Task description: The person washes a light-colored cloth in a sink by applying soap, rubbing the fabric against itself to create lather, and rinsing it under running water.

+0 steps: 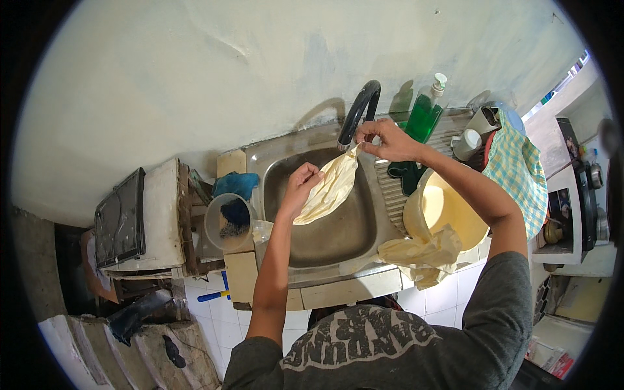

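A crumpled cream cloth or bag (331, 192) is stretched between my two hands over the steel sink (372, 231). My left hand (302, 185) is closed on its lower-left end, and my right hand (380, 136) pinches its upper corner just right of the black curved tap (368, 94). Below my right arm, a cream bucket (419, 211) stands on the drainboard with another crumpled cream piece (422, 257) at its front, hanging over the counter edge.
At the back stand a green soap bottle (422, 114), dark green gloves (406, 175) and a white mug (467, 144) near a checked cloth (520, 169). Left are a clear container (218, 231), blue cloth (237, 185) and worn cabinet (153, 221). A wall runs behind the sink.
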{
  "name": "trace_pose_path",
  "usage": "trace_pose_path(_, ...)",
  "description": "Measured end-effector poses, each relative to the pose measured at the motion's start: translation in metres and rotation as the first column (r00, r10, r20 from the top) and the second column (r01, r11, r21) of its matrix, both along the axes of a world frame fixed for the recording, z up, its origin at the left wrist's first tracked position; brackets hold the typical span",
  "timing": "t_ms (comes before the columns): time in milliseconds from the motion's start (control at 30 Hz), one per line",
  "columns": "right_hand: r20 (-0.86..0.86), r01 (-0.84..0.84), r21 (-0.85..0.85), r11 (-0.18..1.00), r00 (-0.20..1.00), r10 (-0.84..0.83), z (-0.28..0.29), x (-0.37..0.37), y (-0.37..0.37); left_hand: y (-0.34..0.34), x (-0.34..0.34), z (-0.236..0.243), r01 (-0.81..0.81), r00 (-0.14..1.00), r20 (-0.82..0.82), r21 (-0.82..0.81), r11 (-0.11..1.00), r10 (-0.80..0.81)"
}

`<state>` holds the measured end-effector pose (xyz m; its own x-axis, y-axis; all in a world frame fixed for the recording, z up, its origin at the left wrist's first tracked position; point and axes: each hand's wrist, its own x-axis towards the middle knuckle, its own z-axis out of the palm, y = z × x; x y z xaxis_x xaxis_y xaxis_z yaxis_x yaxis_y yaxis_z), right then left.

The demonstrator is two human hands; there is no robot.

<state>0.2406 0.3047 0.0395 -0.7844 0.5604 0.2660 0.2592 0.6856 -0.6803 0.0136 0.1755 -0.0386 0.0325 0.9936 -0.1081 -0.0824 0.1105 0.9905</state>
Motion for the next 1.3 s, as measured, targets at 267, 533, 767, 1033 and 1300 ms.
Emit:
trace_pose_path(267, -0.019, -0.006, -0.045, 0.999, 1.000, 0.005, 0.004, -0.001, -0.003, -0.002, 0.000, -0.002, -0.017, 0.998, 0.065, -0.016, 1.000, 0.018)
trace_pose_path(533, -0.025, 0.004, -0.040, 0.999, 1.000, -0.005, 0.003, 0.000, -0.002, 0.000, 0.002, -0.001, -0.023, 0.999, 0.022, 0.021, 1.000, 0.022)
trace_pose_path(767, 0.020, 0.000, -0.060, 0.998, 1.000, 0.001, 0.006, 0.004, -0.004, 0.001, 0.006, -0.001, -0.027, 0.998, 0.061, 0.020, 0.999, 0.026)
trace_pose_path(1033, -0.038, 0.003, -0.074, 0.997, 0.999, -0.006, 0.001, 0.002, -0.004, -0.002, 0.005, 0.000, -0.055, 0.998, 0.034, 0.003, 0.998, 0.055)
trace_pose_path(1300, 0.025, 0.006, -0.092, 0.996, 1.000, -0.004, 0.007, -0.002, -0.007, -0.011, 0.004, 0.001, -0.071, 0.995, 0.071, 0.002, 0.997, 0.071)
